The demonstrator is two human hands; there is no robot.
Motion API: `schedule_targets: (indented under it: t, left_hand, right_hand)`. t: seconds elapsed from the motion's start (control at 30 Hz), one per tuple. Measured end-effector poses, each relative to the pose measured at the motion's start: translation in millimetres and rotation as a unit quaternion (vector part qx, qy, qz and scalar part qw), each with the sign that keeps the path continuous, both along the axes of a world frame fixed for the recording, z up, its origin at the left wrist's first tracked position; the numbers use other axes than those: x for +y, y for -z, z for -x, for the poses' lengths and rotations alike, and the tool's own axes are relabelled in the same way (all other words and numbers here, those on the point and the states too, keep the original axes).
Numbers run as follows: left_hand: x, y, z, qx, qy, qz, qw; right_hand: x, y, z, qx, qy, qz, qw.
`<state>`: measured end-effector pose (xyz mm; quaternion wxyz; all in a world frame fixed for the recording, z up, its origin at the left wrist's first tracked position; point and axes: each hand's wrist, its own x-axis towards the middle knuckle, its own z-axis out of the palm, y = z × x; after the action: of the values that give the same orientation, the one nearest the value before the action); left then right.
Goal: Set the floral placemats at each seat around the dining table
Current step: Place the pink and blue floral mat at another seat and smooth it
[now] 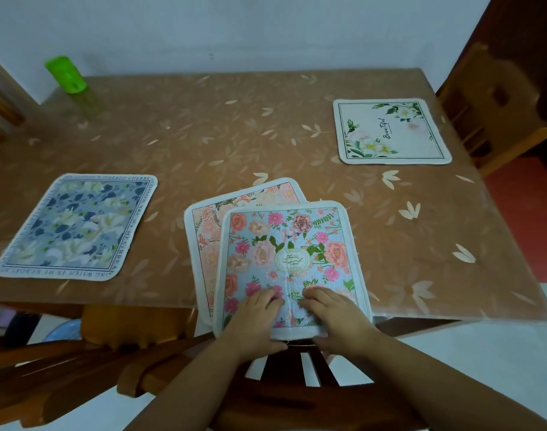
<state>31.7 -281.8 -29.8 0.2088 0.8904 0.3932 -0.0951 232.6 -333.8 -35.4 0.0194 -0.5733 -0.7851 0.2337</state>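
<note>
A light-blue placemat with pink flowers (294, 244) lies on top of a peach floral placemat (203, 231) at the table's near edge, both hanging slightly over it. My left hand (253, 318) and my right hand (334, 315) grip the blue mat's near edge, fingers on top and thumbs underneath. A navy-and-white floral placemat (76, 227) lies flat at the left. A white placemat with green leaves (393, 132) lies at the far right by a chair.
The table (234, 141) has a brown leaf-patterned cover. A green cup (66, 74) stands at the far left corner. Wooden chairs stand at the right (489, 107), near left (135, 321) and directly below my hands (297, 384). A wall runs behind the table.
</note>
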Motion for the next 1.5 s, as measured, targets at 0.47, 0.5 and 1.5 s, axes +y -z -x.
schedule_targets:
  t: [0.47, 0.5, 1.5]
  left_hand:
    - [3, -42, 5, -0.184, -0.144, 0.083, 0.969]
    - [4, -46, 5, -0.202, -0.153, 0.08, 0.964]
    - [-19, -221, 222, -0.336, -0.371, -0.289, 0.816]
  right_hand:
    - [1, -44, 4, 0.147, 0.159, -0.03, 0.976]
    - [2, -45, 4, 0.15, 0.164, -0.04, 0.974]
    - [74, -216, 236, 0.297, -0.038, -0.31, 0.903]
